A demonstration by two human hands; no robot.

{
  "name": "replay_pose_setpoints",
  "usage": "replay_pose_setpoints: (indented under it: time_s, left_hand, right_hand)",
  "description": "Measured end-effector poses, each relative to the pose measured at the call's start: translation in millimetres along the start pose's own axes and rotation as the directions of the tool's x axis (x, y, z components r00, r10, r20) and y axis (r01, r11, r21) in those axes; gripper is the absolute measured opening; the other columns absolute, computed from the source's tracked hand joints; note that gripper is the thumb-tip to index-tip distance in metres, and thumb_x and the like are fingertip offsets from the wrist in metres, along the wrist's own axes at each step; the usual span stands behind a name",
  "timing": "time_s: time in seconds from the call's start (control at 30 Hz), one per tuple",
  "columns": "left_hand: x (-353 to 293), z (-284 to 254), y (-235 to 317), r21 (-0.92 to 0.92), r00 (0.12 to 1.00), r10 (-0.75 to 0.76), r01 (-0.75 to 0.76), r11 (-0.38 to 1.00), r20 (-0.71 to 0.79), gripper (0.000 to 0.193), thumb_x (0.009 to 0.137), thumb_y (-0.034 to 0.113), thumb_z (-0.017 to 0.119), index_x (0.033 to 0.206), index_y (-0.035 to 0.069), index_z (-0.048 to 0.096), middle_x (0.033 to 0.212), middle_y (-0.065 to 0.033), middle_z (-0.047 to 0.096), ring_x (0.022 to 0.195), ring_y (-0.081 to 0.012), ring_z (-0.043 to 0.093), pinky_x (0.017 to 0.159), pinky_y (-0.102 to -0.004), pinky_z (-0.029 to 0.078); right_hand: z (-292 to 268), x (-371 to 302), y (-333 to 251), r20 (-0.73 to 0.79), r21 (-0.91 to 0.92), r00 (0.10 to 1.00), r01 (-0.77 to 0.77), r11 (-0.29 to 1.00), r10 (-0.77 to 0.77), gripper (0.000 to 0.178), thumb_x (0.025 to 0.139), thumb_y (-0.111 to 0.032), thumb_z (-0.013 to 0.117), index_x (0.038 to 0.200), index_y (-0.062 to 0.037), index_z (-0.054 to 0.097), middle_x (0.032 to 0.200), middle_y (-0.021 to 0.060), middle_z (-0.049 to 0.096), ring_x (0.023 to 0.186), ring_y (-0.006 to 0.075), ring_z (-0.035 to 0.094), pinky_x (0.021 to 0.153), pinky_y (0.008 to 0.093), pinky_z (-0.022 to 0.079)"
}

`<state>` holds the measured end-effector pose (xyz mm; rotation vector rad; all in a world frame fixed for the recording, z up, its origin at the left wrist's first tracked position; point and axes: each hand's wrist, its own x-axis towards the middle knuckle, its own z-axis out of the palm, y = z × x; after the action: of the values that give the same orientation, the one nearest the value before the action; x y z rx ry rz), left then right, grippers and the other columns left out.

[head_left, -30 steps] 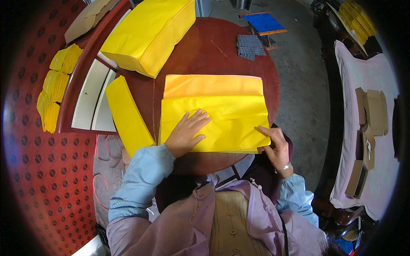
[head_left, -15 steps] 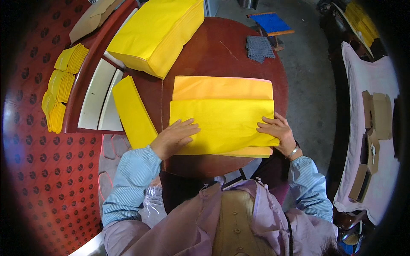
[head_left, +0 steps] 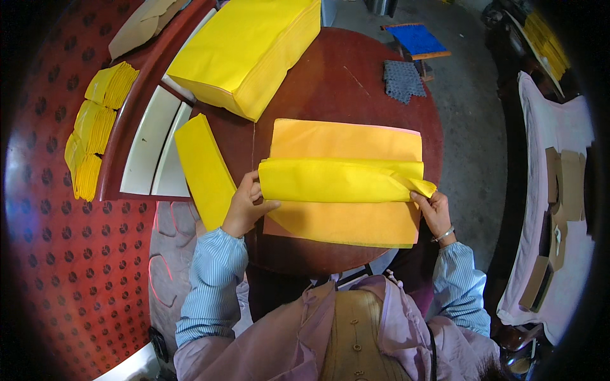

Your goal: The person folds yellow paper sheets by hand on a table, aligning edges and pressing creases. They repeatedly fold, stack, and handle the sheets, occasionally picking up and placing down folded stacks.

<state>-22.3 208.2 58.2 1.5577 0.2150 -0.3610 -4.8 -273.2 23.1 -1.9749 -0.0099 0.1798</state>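
A yellow sheet (head_left: 337,181), perhaps paper or thin cloth, is folded into a long band across a flat orange sheet (head_left: 346,141) on the round table. My left hand (head_left: 244,204) grips the band's left end, fingers curled at its edge and thumb lying along the lower side. At the other end, my right hand (head_left: 435,211) pinches the lower right corner, which is twisted and lifted a little. Left of my left hand lies a narrow folded yellow bundle (head_left: 204,171). Some of my left fingertips are hidden behind the band.
A tall stack of yellow sheets (head_left: 244,51) stands at the back left of the dark red table (head_left: 343,76). A grey textured mat (head_left: 404,81) lies near its far right edge. Folded yellow packs (head_left: 95,127) are further left, and open cardboard boxes (head_left: 559,216) sit at right.
The yellow sheet's near edge has been folded away from me, narrowing it to a band and baring orange below. Both hands, which lay on the sheet, now hold its ends.
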Motion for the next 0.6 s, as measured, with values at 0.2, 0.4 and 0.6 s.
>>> replay_pose_setpoints:
  time_s: [0.2,0.4,0.6]
  left_hand:
    - [-2,15,-4,0.049,0.984,0.144,-0.139,0.989,-0.103,0.078,0.088,-0.013,0.076,0.154,-0.001,0.038,0.135,-0.0194,0.071,0.129,-0.0256,0.067,0.114,-0.0325,0.049]
    - [-13,21,-16,0.425,0.921,0.374,-0.299,0.855,-0.105,0.076,0.089,-0.005,0.08,0.154,0.001,0.041,0.131,-0.0183,0.073,0.124,-0.0246,0.072,0.105,-0.0315,0.055]
    - [-5,28,-35,0.124,0.909,0.295,-0.27,0.955,-0.294,0.074,0.087,0.003,0.084,0.148,-0.002,0.042,0.115,-0.0138,0.078,0.113,-0.0208,0.073,0.105,-0.0315,0.054]
  right_hand:
    - [5,3,-8,-0.017,0.102,1.0,-0.017,0.995,0.019,0.029,0.101,-0.017,0.077,0.121,0.004,0.076,0.108,0.008,0.079,0.097,0.0147,0.072,0.089,0.0318,0.056]
    - [4,-1,-26,0.057,0.231,0.997,0.041,0.972,-0.056,0.04,0.097,-0.008,0.081,0.133,0.0015,0.065,0.119,0.0078,0.076,0.106,0.0146,0.07,0.095,0.03,0.055]
    - [5,7,-17,-0.008,0.324,0.999,0.035,0.945,-0.034,0.036,0.098,-0.007,0.078,0.129,-0.0012,0.062,0.109,0.0037,0.072,0.102,0.013,0.069,0.096,0.0277,0.054]
